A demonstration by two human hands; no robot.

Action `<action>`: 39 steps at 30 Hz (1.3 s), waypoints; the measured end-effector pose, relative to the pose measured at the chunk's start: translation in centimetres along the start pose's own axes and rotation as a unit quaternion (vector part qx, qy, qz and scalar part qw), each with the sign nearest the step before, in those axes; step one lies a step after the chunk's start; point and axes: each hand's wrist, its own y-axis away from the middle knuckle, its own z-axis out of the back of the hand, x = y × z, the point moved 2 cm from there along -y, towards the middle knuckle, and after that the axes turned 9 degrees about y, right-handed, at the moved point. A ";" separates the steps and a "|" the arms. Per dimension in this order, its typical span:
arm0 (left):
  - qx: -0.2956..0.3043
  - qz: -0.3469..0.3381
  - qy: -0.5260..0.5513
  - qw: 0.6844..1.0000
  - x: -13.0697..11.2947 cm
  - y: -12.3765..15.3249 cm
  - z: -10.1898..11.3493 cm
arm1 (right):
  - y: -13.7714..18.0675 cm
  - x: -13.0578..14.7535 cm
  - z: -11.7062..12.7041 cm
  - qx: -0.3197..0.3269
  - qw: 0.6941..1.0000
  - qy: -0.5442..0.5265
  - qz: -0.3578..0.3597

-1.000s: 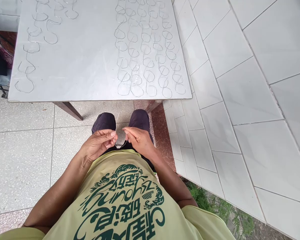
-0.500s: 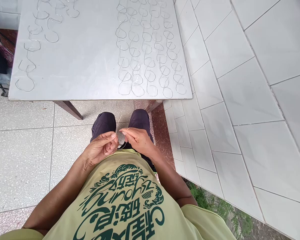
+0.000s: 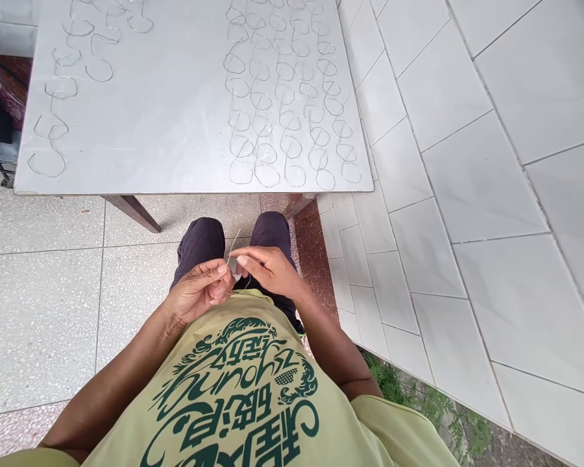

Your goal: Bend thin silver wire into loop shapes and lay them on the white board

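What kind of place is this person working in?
Likely a home's tiled porch used as a work spot. A white table holds rows of bent wire loops, large white tiles cover the right side, green plants grow at the bottom edge. The left hand and right hand pinch thin wire.

A pale grey table (image 3: 175, 117) is shown ahead of the left hand (image 3: 197, 292) and right hand (image 3: 267, 269), well apart from both. Straight ahead of the right hand, many thin wire loops (image 3: 287, 97) are laid flat in close rows reaching the table's near edge. Far ahead and left of the left hand, a sparser trail of loops (image 3: 53, 130) is laid. Speckled floor (image 3: 39, 292) is seen left of the left hand.
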 end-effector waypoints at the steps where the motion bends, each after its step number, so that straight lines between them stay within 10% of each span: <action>1: 0.005 0.004 0.003 1.000 0.0 0.0 0.1 | 0.1 -0.2 0.1 -0.020 1.000 -0.020 -0.012; 8: 0.007 0.016 0.013 1.000 0.1 -0.2 0.8 | 1.0 0.6 2.1 -0.242 0.957 0.151 0.049; 16: 0.018 0.042 0.008 0.999 0.1 -0.5 1.0 | -0.6 1.2 2.9 -0.070 0.910 0.370 0.174; 39: 0.013 0.061 0.045 0.997 0.1 -0.7 1.5 | -1.4 0.8 2.6 -0.053 0.880 0.417 0.221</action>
